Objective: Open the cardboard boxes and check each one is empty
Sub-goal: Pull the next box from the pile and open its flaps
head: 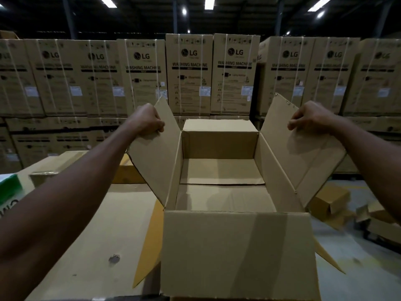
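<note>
- Cardboard box is sitting between the two hands, on a flat cardboard sheet, with its near flap hanging down the front.
- Left hand is curling its fingers over the top edge of the left side flap and gripping it.
- Right hand is pinching the upper edge of the right side flap, thumb on the inner face.
- Both flaps are standing spread apart, so the box floor below and between the hands is showing bare card; nothing appears to be lying inside.
- Doing this well likely means holding both flaps wide and folding them fully outward, so no shadow is hiding the near corners.
- Stacked washing machine cartons are standing well beyond both hands.
</note>
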A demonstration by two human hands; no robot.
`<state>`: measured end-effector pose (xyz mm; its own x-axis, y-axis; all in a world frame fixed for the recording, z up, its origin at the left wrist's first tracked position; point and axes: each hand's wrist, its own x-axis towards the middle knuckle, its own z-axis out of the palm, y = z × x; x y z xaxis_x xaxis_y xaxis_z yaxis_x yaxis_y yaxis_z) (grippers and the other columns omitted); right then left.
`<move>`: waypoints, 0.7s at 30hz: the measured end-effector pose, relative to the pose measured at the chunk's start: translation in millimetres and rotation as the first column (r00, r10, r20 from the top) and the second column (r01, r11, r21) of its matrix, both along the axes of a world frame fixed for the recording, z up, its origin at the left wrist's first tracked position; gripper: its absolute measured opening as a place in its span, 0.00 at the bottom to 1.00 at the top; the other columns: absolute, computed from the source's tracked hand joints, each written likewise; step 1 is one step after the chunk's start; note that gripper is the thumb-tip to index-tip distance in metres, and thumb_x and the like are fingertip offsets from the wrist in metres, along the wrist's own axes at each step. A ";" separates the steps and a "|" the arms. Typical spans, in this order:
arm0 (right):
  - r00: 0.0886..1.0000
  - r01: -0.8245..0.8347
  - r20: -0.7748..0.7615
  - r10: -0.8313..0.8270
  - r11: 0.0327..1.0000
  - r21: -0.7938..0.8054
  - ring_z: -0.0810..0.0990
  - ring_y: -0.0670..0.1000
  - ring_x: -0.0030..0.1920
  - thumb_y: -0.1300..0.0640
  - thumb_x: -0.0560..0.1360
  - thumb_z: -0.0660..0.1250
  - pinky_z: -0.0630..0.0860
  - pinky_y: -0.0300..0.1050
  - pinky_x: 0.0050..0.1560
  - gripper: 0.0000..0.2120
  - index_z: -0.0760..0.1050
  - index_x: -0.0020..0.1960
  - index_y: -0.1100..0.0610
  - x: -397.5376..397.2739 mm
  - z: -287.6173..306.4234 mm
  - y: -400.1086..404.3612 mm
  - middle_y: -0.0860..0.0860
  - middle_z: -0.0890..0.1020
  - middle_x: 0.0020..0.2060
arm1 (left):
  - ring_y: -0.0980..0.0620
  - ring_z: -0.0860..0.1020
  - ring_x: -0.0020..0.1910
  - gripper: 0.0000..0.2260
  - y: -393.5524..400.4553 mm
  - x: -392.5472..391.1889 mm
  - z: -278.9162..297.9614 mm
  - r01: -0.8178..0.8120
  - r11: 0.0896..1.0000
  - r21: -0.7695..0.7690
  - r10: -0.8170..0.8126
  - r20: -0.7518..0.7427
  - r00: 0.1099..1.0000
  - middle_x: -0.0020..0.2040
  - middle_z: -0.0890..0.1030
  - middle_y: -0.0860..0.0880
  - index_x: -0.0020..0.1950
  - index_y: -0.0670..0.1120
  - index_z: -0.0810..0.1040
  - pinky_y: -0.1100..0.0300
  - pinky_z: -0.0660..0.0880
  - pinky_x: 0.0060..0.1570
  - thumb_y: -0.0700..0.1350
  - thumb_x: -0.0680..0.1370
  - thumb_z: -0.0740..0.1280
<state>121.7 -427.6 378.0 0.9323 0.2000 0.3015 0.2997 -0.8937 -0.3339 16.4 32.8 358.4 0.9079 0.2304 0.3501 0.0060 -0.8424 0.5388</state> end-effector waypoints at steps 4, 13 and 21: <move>1.000 -0.017 -0.006 0.017 1.000 -0.002 0.81 0.52 0.48 0.59 0.78 0.71 0.76 0.49 0.50 0.04 0.83 0.50 0.58 24.4 -8.9 -5.0 0.55 0.83 0.48 | 0.49 0.84 0.45 0.07 -7.6 25.3 -4.7 -0.025 1.000 -0.015 0.024 -0.023 0.999 0.47 0.84 0.44 0.52 0.41 0.83 0.60 0.77 0.38 0.43 0.81 0.69; 0.995 -0.089 -0.042 0.091 0.996 0.030 0.80 0.48 0.43 0.60 0.78 0.71 0.72 0.41 0.40 0.05 0.84 0.50 0.61 81.9 -39.8 -4.0 0.54 0.84 0.44 | 0.52 0.83 0.41 0.05 -16.7 70.2 -35.6 -0.120 0.993 0.008 0.120 -0.086 0.989 0.46 0.84 0.45 0.50 0.43 0.83 0.62 0.73 0.32 0.44 0.80 0.70; 0.995 -0.047 -0.085 0.050 0.998 0.032 0.77 0.45 0.39 0.61 0.78 0.72 0.72 0.44 0.45 0.04 0.84 0.49 0.61 122.0 -96.5 7.0 0.52 0.81 0.41 | 0.50 0.83 0.43 0.05 -18.1 102.8 -88.9 -0.128 0.991 0.028 0.131 -0.115 0.985 0.46 0.83 0.45 0.49 0.42 0.83 0.60 0.77 0.35 0.44 0.80 0.71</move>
<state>243.7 -420.6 281.5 0.9444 0.2377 0.2271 0.3115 -0.8680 -0.3867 119.3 14.6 269.4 0.9057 0.3427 0.2498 0.1773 -0.8410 0.5111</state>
